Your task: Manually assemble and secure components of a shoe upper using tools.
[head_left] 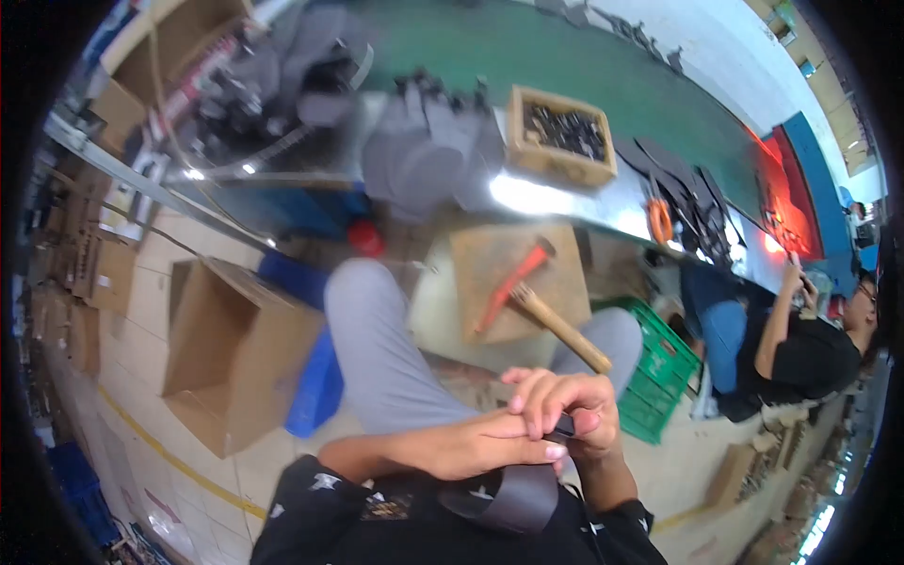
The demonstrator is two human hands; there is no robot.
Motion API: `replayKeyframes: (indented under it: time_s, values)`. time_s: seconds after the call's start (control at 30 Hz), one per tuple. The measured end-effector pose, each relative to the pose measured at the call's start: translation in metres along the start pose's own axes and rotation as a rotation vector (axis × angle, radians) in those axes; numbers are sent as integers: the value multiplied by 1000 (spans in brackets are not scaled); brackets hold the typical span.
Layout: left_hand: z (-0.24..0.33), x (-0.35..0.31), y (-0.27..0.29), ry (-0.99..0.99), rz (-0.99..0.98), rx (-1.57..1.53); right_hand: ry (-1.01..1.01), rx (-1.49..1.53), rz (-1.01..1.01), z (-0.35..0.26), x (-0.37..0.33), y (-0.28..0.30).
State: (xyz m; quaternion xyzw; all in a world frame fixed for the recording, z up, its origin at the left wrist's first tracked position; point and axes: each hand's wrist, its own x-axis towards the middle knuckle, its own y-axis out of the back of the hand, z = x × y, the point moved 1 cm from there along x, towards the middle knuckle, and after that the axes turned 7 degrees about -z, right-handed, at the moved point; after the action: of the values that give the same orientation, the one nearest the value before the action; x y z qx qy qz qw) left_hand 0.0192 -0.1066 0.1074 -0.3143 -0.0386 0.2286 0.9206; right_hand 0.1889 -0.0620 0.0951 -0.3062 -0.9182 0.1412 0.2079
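Observation:
Close to my chest both hands meet around a wide, dark, curved strap (527,501). My left hand (471,445) is closed on it, thumb and fingers pressing near its upper end. My right hand (579,403) pinches a small black piece (563,427) at that same end; its exact kind is partly covered by the fingers. The strap's lower part hangs in a curve below my hands. Beyond them, a wooden-handled hammer (563,330) and a red tool (513,285) lie crossed on a square board (480,252) between my knees.
A long bench (424,42) carries a wooden box (603,172) of small black parts, stacks of dark flat pieces (414,160) and orange-handled scissors (659,221). An open carton (212,363) stands left, a green crate (654,377) right. A co-worker (805,348) sits at the right.

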Motion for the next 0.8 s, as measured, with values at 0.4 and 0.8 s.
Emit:
replayKeyframes:
  time_s: [0.4, 0.8]
  values:
    - [137, 9, 148, -550, 421, 900, 61, -428, 808, -25, -71, 86]
    - [81, 55, 312, 381, 1311, 1521, 66, -1326, 1196, -93, -84, 265]
